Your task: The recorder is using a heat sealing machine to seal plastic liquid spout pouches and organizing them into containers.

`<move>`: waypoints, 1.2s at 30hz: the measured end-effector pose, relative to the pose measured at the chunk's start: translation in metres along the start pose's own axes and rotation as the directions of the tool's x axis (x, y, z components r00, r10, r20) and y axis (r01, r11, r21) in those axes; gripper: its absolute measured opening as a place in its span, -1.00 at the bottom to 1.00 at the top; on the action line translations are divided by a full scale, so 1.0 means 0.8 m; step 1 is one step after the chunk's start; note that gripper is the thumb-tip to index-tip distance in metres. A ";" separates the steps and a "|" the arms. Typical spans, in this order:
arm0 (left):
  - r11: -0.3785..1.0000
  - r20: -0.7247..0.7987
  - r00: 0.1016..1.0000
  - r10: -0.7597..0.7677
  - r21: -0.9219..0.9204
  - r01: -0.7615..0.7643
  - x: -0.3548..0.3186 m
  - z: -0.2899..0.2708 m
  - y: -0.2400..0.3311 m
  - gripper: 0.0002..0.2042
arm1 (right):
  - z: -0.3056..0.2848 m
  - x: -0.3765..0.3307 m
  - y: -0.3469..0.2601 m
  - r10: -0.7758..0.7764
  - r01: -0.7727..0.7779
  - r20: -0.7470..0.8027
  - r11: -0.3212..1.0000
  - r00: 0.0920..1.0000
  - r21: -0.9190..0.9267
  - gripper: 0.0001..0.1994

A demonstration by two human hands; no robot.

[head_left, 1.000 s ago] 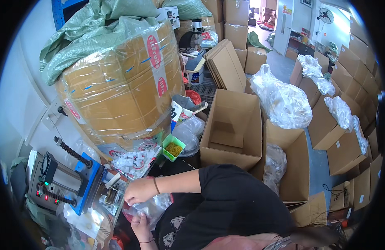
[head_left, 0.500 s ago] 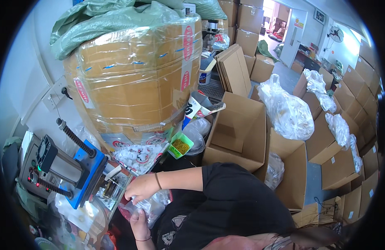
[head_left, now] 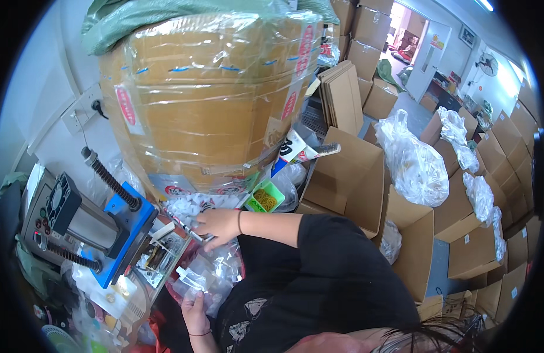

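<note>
My left hand (head_left: pixel 195 315) is closed on the lower part of a clear plastic spout pouch (head_left: pixel 192 279), whose narrow neck points up and left. Just beyond it, my right hand (head_left: pixel 220 226) reaches over the edge of a tray of small white caps (head_left: pixel 183 206), thumb and fingers apart; its fingertips are partly lost among the caps. More clear pouches (head_left: pixel 228 265) lie below the right hand in a reddish basin (head_left: pixel 243 269), against my black shirt. Next to both hands on the left is a press with a blue plate (head_left: pixel 126 229) and a metal fixture (head_left: pixel 157 259).
A large taped carton (head_left: pixel 195 112) towers behind the caps. Beside it sits a green box of yellow rubber bands (head_left: pixel 265 199). To the right are open cartons (head_left: pixel 348 176), a filled clear bag (head_left: pixel 416 162) and flattened cardboard (head_left: pixel 339 97). Black spring-covered rods (head_left: pixel 110 179) stick out from the press.
My right hand has moved up from the pouches to the white caps. My left hand stays low, and the pouch in it now shows plainly. The whole view has shifted slightly.
</note>
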State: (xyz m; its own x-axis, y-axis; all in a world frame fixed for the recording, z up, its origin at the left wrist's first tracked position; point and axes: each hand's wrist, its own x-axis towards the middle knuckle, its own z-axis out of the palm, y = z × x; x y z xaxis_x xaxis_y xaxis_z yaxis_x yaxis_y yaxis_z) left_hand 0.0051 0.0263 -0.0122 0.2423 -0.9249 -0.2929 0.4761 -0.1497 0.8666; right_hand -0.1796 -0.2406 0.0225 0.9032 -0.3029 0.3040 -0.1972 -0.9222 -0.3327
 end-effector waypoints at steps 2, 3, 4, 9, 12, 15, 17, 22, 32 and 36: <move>0.997 -0.067 0.997 -0.034 0.073 0.039 -0.007 -0.005 -0.002 -0.74 | -0.005 -0.001 0.001 -0.032 0.026 0.199 0.999 0.979 0.029 -0.61; 0.997 -0.015 1.000 -0.022 0.073 0.023 -0.002 -0.002 -0.003 -0.72 | 0.005 -0.006 0.022 -0.058 0.045 0.150 0.995 0.987 0.088 -0.61; 0.998 0.008 1.000 -0.009 0.060 0.008 0.003 -0.001 -0.004 -0.70 | 0.006 -0.005 0.037 -0.161 0.139 0.096 0.970 0.982 0.199 -0.61; 0.997 0.117 0.990 -0.073 0.016 0.071 0.034 -0.007 -0.003 -0.77 | -0.026 0.007 0.047 -0.099 0.000 0.268 0.938 0.958 0.346 -0.62; 0.999 0.062 0.998 -0.028 -0.021 0.029 0.047 -0.005 0.011 -0.77 | -0.036 0.014 0.057 -0.134 -0.075 0.320 0.821 0.938 0.566 -0.65; 0.995 0.033 0.998 -0.054 -0.085 0.056 0.060 -0.009 0.041 -0.77 | -0.034 0.016 0.059 -0.124 -0.067 0.265 0.790 0.956 0.609 -0.69; 0.994 0.018 0.999 -0.039 -0.096 0.041 0.074 -0.021 0.054 -0.76 | -0.032 0.013 0.057 -0.067 -0.126 0.276 0.771 0.959 0.624 -0.71; 0.973 0.029 0.998 -0.057 -0.220 0.062 0.107 -0.040 0.074 -0.75 | -0.025 0.004 0.050 0.248 -0.401 0.315 0.602 0.916 0.691 -0.80; -0.157 0.134 0.208 0.969 0.982 0.103 0.088 -0.170 0.130 -0.47 | -0.002 -0.001 0.029 0.260 -0.199 -0.170 0.930 0.950 0.310 -0.85; -0.527 0.325 0.659 0.678 0.840 0.128 0.046 -0.172 0.092 -0.51 | -0.021 0.004 0.008 0.354 -0.244 -0.193 0.867 0.915 0.434 -0.83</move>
State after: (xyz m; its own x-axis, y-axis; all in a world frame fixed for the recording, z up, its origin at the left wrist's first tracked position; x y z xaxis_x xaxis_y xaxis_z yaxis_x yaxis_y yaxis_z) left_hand 0.1652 0.0296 -0.0151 0.2077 -0.8246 0.5263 -0.9302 -0.3330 -0.1546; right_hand -0.1843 -0.2516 0.0365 0.6830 -0.6503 0.3326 -0.2260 -0.6212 -0.7503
